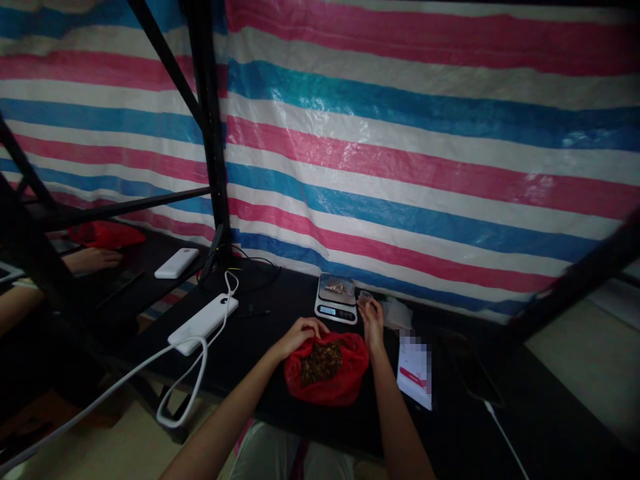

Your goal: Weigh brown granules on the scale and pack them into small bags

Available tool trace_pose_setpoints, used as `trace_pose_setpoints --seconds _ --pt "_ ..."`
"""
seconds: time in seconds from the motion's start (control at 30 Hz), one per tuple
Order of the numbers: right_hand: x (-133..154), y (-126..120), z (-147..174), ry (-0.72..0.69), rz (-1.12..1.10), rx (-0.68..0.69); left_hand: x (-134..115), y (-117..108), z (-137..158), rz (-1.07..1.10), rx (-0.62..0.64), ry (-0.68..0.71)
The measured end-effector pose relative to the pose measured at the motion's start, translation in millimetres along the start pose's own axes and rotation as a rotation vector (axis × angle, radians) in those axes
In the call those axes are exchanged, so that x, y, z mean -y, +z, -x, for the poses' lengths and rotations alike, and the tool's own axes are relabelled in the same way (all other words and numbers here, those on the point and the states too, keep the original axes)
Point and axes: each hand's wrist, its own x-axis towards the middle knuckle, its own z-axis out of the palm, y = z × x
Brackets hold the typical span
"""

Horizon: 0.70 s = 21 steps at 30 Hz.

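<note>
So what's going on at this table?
A person is at a black table, their left hand at the rim of a red bag of brown bits. Their right hand holds a small clear item, too indistinct to identify. Beyond the bag, a digital scale carries a clear packet.

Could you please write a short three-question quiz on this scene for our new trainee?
1. Multiple choice: what lies on the scale?
A) a phone
B) a clear packet
C) a white cable

2. True or false: the red bag is tied shut.

3. Fill in: the camera wearer's ____ hand has its fingers at a small clear item beside the scale.

Key:
1. B
2. False; it is open, with brown bits showing inside.
3. Right; the right hand is there.
</note>
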Motion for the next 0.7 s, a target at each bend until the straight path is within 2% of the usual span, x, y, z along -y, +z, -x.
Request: trace_pose_setpoints --seconds 0.13,0.2,0.27,0.37,0.43,0.5,0.57,0.63,0.7 --pt "-1.4 -2.2 -4.2 0.028 -0.017 -0.009 3.1 1.4 -17.2 0.032 0.099 -0.059" --pt "-1.8 -3.0 -5.3 0.037 -0.019 -0.012 -2.2 -4.7 -24.8 -0.037 0.126 -0.072" --pt "-2.1 -2.8 -5.4 0.025 -0.011 -0.019 -8.6 -13.5 -36.1 -0.181 0.052 -0.042" --pt "-2.0 -0.9 -3.9 -0.006 0.034 -0.003 -12.8 -23.6 -63.9 -0.487 -0.178 0.066" --pt "-1.5 0.6 -2.7 -0.012 0.058 0.022 -9.8 -25.0 -87.9 -0.706 -0.218 0.144" --pt "-1.1 1.7 -2.1 -0.007 0.055 0.031 -3.4 -22.3 -112.7 -0.867 -0.135 0.187" --pt "-1.3 2.1 -2.3 0.0 0.04 0.023 4.3 -18.0 -135.0 -0.957 -0.022 0.174" --pt "-2.0 2.0 -2.9 0.004 0.033 0.017 11.4 -14.2 -152.4 -0.967 0.047 0.123" --pt "-3.0 1.9 -3.5 0.005 0.038 0.025 17.1 -11.7 -164.3 -0.938 0.065 0.078"
